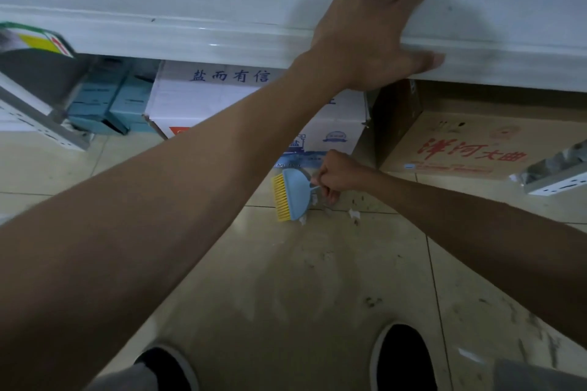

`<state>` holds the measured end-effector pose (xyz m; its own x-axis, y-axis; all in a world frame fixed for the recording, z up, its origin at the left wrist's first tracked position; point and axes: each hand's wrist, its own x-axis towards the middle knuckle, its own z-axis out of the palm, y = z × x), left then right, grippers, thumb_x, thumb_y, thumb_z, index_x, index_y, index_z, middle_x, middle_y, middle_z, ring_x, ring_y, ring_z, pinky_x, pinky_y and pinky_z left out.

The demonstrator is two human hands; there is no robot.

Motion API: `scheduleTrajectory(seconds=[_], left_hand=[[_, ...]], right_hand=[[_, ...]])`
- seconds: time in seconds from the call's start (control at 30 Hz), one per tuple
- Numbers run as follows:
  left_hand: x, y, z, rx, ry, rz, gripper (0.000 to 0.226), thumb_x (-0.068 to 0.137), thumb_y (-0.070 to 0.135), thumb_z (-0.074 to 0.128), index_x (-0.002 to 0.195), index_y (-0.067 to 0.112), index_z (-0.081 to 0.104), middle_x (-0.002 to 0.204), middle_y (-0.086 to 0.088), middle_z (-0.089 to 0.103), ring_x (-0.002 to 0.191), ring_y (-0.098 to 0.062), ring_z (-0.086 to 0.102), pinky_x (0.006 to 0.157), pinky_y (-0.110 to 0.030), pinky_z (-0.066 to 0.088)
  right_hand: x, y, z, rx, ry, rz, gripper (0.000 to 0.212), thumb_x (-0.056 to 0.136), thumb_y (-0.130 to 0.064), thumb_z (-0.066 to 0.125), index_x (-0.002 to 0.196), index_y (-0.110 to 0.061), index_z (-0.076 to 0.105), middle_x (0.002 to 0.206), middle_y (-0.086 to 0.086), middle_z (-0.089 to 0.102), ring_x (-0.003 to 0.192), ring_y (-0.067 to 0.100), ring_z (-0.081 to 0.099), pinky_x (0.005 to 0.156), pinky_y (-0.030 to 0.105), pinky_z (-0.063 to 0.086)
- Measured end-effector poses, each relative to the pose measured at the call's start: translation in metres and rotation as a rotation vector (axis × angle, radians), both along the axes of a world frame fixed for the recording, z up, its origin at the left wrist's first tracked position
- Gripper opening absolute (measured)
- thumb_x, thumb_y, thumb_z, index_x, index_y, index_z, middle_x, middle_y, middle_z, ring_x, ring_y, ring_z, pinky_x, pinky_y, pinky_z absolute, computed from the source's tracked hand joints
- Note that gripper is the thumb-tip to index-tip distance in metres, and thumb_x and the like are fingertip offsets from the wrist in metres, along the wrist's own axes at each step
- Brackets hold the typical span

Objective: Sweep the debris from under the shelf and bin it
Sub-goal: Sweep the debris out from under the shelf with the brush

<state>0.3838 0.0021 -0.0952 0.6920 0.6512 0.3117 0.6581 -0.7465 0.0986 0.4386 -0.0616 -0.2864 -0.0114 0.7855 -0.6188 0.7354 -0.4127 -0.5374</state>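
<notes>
My left hand [371, 32] rests flat on the front edge of the white shelf [190, 38], fingers spread, holding nothing. Low on the tiled floor, my right hand [341, 176] is closed around the handle of a small blue hand brush [293, 194] with yellow bristles. The brush head lies against the floor in front of the boxes under the shelf. White paper scraps [354, 214] and small dark crumbs lie on the tiles just beside and behind the brush. No bin or dustpan is in view.
Under the shelf stand a white carton [222, 105] with blue lettering, a brown cardboard box [460, 149] with red lettering and blue-grey small boxes [108, 105]. Metal shelf feet [559, 174] jut out at both sides. My two dark shoes [401, 359] are at the bottom.
</notes>
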Motion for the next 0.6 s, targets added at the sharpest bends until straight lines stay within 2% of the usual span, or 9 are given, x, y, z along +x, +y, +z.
scheduleTrajectory(seconds=[0.1, 0.17, 0.23, 0.33, 0.43, 0.5, 0.53, 0.6], left_hand=[[0.0, -0.005, 0.002, -0.044, 0.045, 0.01, 0.088, 0.084, 0.078, 0.038, 0.154, 0.026, 0.023, 0.161, 0.007, 0.022, 0.147, -0.015, 0.025, 0.114, -0.034, 0.025], [-0.002, -0.007, 0.005, -0.063, 0.051, 0.004, 0.089, 0.085, 0.077, 0.037, 0.154, 0.024, 0.022, 0.161, 0.005, 0.022, 0.146, -0.016, 0.025, 0.114, -0.035, 0.026], [-0.004, -0.009, 0.007, -0.08, 0.066, 0.012, 0.089, 0.085, 0.077, 0.037, 0.154, 0.023, 0.022, 0.161, 0.003, 0.022, 0.147, -0.017, 0.025, 0.114, -0.036, 0.026], [-0.002, -0.009, 0.007, -0.118, 0.071, 0.009, 0.089, 0.084, 0.077, 0.039, 0.154, 0.025, 0.023, 0.162, 0.003, 0.022, 0.147, -0.018, 0.025, 0.115, -0.036, 0.025], [-0.002, -0.008, 0.011, -0.156, 0.052, 0.005, 0.088, 0.084, 0.076, 0.042, 0.154, 0.028, 0.022, 0.162, 0.006, 0.02, 0.148, -0.017, 0.021, 0.116, -0.036, 0.023], [-0.002, -0.008, 0.011, -0.168, 0.056, 0.004, 0.088, 0.084, 0.076, 0.043, 0.154, 0.028, 0.022, 0.162, 0.006, 0.02, 0.149, -0.017, 0.02, 0.117, -0.036, 0.022], [-0.001, -0.008, 0.01, -0.166, 0.059, 0.004, 0.088, 0.084, 0.076, 0.043, 0.154, 0.028, 0.022, 0.162, 0.006, 0.02, 0.149, -0.017, 0.02, 0.117, -0.036, 0.023], [-0.001, -0.007, 0.009, -0.155, 0.061, 0.002, 0.088, 0.083, 0.077, 0.043, 0.153, 0.029, 0.022, 0.161, 0.006, 0.022, 0.148, -0.017, 0.023, 0.115, -0.037, 0.025]], right_hand=[[-0.003, -0.003, 0.004, 0.007, -0.061, 0.017, 0.024, 0.091, -0.02, 0.062, 0.087, 0.003, 0.064, 0.054, 0.008, 0.063, 0.044, 0.018, 0.063, 0.058, 0.031, 0.059], [-0.007, -0.007, 0.007, 0.008, -0.118, 0.051, 0.017, 0.091, -0.019, 0.062, 0.089, -0.005, 0.053, 0.065, 0.011, 0.06, 0.047, 0.02, 0.063, 0.05, 0.03, 0.057], [-0.013, -0.013, 0.012, 0.014, -0.171, 0.062, 0.021, 0.087, -0.016, 0.065, 0.087, -0.011, 0.045, 0.08, 0.013, 0.061, 0.055, 0.023, 0.065, 0.047, 0.031, 0.056], [-0.018, -0.021, 0.011, 0.038, -0.184, -0.021, 0.027, 0.083, -0.015, 0.067, 0.102, -0.008, 0.048, 0.098, 0.019, 0.064, 0.067, 0.029, 0.069, 0.061, 0.041, 0.061], [-0.016, -0.029, 0.006, 0.011, -0.129, -0.136, 0.042, 0.083, -0.019, 0.065, 0.116, -0.002, 0.049, 0.093, 0.019, 0.066, 0.063, 0.029, 0.069, 0.057, 0.039, 0.06], [-0.012, -0.034, 0.006, 0.014, -0.143, -0.151, 0.037, 0.083, -0.023, 0.066, 0.111, -0.002, 0.052, 0.084, 0.013, 0.063, 0.055, 0.024, 0.064, 0.046, 0.03, 0.052], [-0.009, -0.036, 0.005, 0.024, -0.152, -0.147, 0.035, 0.083, -0.024, 0.066, 0.108, -0.003, 0.054, 0.084, 0.012, 0.062, 0.056, 0.023, 0.063, 0.045, 0.027, 0.049], [-0.002, -0.041, 0.005, 0.034, -0.178, -0.131, 0.03, 0.08, -0.024, 0.067, 0.101, -0.004, 0.057, 0.093, 0.015, 0.067, 0.07, 0.028, 0.067, 0.052, 0.03, 0.053]])
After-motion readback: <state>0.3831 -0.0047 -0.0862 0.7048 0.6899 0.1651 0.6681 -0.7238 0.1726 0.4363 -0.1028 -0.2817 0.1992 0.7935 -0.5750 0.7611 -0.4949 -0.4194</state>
